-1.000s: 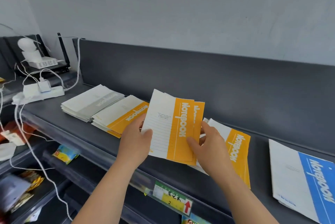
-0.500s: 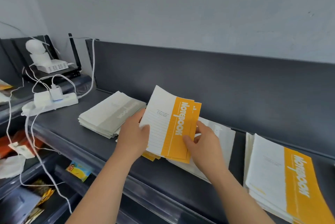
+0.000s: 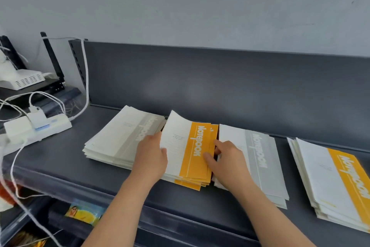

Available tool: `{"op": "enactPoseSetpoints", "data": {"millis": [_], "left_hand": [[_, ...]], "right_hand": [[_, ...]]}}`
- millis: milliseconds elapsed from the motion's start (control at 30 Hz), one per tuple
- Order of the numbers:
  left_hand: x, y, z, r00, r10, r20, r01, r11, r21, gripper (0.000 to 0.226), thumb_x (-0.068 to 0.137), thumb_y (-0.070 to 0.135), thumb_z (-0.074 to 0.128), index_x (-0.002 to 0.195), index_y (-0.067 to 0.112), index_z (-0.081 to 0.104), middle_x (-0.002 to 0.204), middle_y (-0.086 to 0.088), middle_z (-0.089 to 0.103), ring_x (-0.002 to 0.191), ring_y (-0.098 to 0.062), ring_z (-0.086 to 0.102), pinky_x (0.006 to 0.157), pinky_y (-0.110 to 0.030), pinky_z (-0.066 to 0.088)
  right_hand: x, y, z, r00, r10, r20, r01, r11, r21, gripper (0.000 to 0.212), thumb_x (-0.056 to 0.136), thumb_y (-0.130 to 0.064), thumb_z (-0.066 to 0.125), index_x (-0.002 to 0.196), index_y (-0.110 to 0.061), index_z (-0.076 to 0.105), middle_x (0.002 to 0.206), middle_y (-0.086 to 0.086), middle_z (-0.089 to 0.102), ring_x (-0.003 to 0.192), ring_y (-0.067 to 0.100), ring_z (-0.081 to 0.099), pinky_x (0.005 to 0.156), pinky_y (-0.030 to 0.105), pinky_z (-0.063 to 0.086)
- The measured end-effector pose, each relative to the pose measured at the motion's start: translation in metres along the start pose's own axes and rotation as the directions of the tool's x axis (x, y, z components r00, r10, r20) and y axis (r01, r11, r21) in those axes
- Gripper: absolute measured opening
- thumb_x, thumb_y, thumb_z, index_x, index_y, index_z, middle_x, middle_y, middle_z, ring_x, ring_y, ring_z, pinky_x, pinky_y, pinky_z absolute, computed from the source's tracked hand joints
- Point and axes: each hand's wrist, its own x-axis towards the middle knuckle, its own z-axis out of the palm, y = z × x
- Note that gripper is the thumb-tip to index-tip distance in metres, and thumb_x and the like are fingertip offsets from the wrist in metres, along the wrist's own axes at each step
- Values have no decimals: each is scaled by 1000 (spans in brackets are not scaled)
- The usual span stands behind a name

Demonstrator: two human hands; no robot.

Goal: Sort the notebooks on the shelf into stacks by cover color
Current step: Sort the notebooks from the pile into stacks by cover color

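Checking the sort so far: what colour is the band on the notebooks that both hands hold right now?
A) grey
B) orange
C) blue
B: the notebooks, gripped by the left hand and the right hand, show an orange band with white lettering.

A second ago I held the orange notebooks (image 3: 192, 150) up off the shelf (image 3: 60, 158). Now I have lowered them onto the orange stack (image 3: 188, 183), with only their far end raised. My left grip (image 3: 152, 158) and right grip (image 3: 228, 160) have come down with them.
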Motion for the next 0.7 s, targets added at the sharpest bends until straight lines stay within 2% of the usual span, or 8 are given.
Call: {"op": "enactPoseSetpoints", "data": {"millis": [67, 200, 300, 367, 433, 567, 700], "left_hand": [[0, 0, 1, 1000, -11, -7, 11, 999, 38, 33, 97, 11, 46, 129, 19, 50, 123, -5, 52, 110, -18, 47, 82, -22, 37], [0, -2, 6, 1000, 3, -15, -1, 988, 154, 38, 98, 14, 43, 136, 13, 44, 140, -2, 38, 124, -19, 35, 99, -25, 34], [-1, 1, 5, 996, 76, -49, -60, 962, 265, 41, 98, 17, 43, 139, 17, 42, 143, 2, 39, 125, -19, 36, 100, -26, 34], [-2, 9, 3, 990, 125, -59, -108, 967, 231, 41, 99, 20, 42, 140, 19, 43, 143, 4, 41, 127, -16, 37, 102, -25, 34], [-5, 20, 2, 981, 182, -62, -172, 975, 138, 39, 100, 26, 39, 139, 21, 46, 141, 6, 45, 127, -11, 39, 102, -22, 34], [-19, 44, 8, 948, 316, -31, -316, 949, 1, 36, 99, 31, 42, 133, 23, 52, 131, 9, 53, 120, -6, 45, 93, -13, 31], [-32, 65, 22, 920, 393, 7, -391, 918, -71, 33, 98, 32, 44, 129, 25, 55, 127, 11, 54, 116, -4, 46, 88, -10, 27]], "right_hand": [[-1, -1, 1, 1000, -11, 18, 12, 999, -53, 21, 93, -45, 48, 95, -24, 48, 100, -1, 54, 85, 14, 52, 90, 32, 47], [-1, 0, 0, 1000, -17, 23, 18, 997, -69, 38, 94, -45, 47, 123, -21, 54, 114, 0, 55, 100, 16, 55, 97, 30, 43], [-2, 0, -4, 1000, -15, 14, 15, 1000, -12, 39, 94, -41, 50, 127, -21, 53, 115, -1, 55, 98, 15, 55, 90, 24, 45], [-4, 1, -10, 999, -18, -28, 18, 999, 27, 39, 94, -39, 50, 129, -23, 52, 117, -3, 56, 94, 12, 56, 80, 19, 45], [-9, 5, -19, 994, -26, -102, 30, 999, 31, 39, 94, -38, 51, 130, -25, 53, 119, -6, 57, 96, 9, 57, 78, 16, 42], [-28, 18, -38, 975, -26, -221, 21, 999, -26, 39, 94, -37, 50, 131, -25, 53, 132, -10, 54, 109, 9, 57, 89, 16, 39], [-51, 37, -55, 956, 13, -294, -37, 996, -77, 39, 94, -36, 50, 131, -23, 54, 136, -9, 53, 118, 10, 53, 94, 16, 37]]}}
